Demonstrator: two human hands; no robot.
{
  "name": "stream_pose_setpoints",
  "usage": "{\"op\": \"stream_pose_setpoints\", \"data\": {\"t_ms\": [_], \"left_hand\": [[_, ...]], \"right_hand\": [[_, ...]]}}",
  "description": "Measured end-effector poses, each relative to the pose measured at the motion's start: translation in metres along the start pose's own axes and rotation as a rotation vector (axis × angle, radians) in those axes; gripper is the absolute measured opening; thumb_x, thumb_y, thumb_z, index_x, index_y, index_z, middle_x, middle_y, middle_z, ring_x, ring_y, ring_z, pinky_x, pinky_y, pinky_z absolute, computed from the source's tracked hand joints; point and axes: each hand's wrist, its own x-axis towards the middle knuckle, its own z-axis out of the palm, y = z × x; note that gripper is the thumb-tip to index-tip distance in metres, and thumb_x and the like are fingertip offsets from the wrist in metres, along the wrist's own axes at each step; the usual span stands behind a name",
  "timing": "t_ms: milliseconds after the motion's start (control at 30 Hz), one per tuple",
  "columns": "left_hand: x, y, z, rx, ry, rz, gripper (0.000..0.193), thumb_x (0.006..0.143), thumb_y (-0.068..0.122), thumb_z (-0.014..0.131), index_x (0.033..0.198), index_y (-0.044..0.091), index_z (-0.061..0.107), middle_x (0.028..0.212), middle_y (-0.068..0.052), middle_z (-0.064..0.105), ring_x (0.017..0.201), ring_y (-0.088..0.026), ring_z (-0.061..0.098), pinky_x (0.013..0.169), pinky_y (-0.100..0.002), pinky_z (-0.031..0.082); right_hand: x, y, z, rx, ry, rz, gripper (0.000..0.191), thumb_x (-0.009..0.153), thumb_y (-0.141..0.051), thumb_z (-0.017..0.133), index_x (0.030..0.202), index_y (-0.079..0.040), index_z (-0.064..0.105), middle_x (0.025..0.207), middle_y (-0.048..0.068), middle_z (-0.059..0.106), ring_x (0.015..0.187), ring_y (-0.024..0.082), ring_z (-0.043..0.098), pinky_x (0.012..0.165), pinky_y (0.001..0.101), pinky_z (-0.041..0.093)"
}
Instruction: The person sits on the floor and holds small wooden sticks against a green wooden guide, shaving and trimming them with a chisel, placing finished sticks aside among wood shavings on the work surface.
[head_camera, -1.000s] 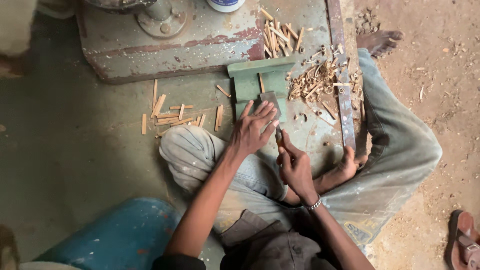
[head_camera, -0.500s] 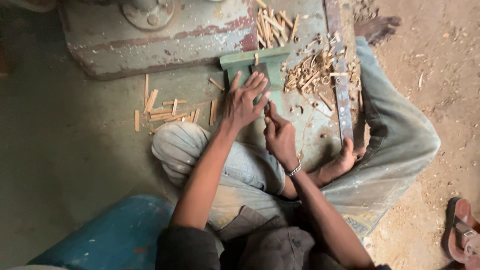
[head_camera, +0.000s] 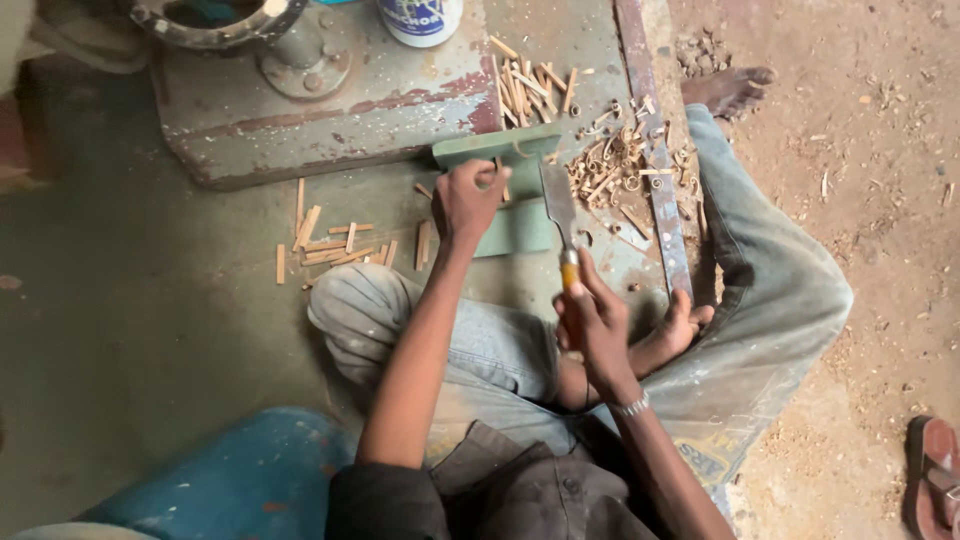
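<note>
On the floor in front of the green wooden block (head_camera: 510, 190), we are sitting cross-legged and working with both hands. Our left hand (head_camera: 468, 198) is resting on the near side of that block, its fingers curled shut around a small wooden stick (head_camera: 497, 178) that is pressing against the block's raised upper edge. Our right hand (head_camera: 592, 325) is sitting nearer to us than the block, its fingers wrapped tightly around the orange handle of a chisel (head_camera: 561, 215), whose flat steel blade is lying along the block's right edge, pointing away from us. Just right of the block, curled wood shavings (head_camera: 608, 168) are lying in a heap against a long rusty metal bar (head_camera: 655, 170). Beyond the block, cut sticks (head_camera: 528, 85) are piling up beside a grey machine base (head_camera: 320, 105). Left of the block, more short sticks (head_camera: 330, 245) are lying scattered on the floor.
</note>
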Motion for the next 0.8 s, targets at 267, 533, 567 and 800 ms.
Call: {"op": "stream_pose_setpoints", "data": {"t_ms": [267, 533, 567, 800], "left_hand": [[0.004, -0.013, 0.019, 0.081, -0.057, 0.055, 0.014, 0.081, 0.015, 0.075, 0.095, 0.014, 0.080, 0.090, -0.009, 0.077, 0.085, -0.029, 0.073, 0.074, -0.042, 0.057], [-0.025, -0.002, -0.008, -0.449, -0.154, 0.144, 0.019, 0.090, 0.004, 0.071, 0.108, 0.008, 0.067, 0.101, 0.000, 0.072, 0.089, -0.008, 0.067, 0.069, -0.024, 0.053], [-0.028, 0.002, -0.013, -0.456, -0.146, 0.182, 0.019, 0.091, 0.004, 0.071, 0.108, 0.009, 0.067, 0.103, 0.000, 0.072, 0.092, -0.008, 0.068, 0.070, -0.024, 0.053], [-0.027, 0.015, -0.027, -0.547, -0.175, 0.173, 0.024, 0.092, 0.004, 0.072, 0.116, 0.005, 0.067, 0.103, -0.002, 0.073, 0.089, -0.010, 0.068, 0.071, -0.023, 0.053]], "right_hand": [[-0.090, -0.049, -0.055, 0.193, 0.042, 0.176, 0.068, 0.095, -0.021, 0.054, 0.161, -0.017, 0.039, 0.082, 0.009, 0.057, 0.044, 0.012, 0.046, 0.035, 0.0247, 0.034], [-0.147, -0.060, -0.121, 0.601, -0.402, -0.147, 0.074, 0.105, -0.012, 0.055, 0.171, -0.018, 0.023, 0.087, 0.015, 0.047, 0.056, 0.019, 0.048, 0.049, 0.0305, 0.043], [-0.148, -0.058, -0.125, 0.592, -0.398, -0.210, 0.073, 0.105, -0.011, 0.055, 0.171, -0.017, 0.023, 0.086, 0.016, 0.047, 0.058, 0.020, 0.048, 0.050, 0.0316, 0.044], [-0.077, -0.014, -0.087, 0.171, 0.006, -0.119, 0.077, 0.095, -0.011, 0.056, 0.168, -0.008, 0.033, 0.098, 0.011, 0.056, 0.048, 0.013, 0.047, 0.041, 0.0258, 0.041]]}}
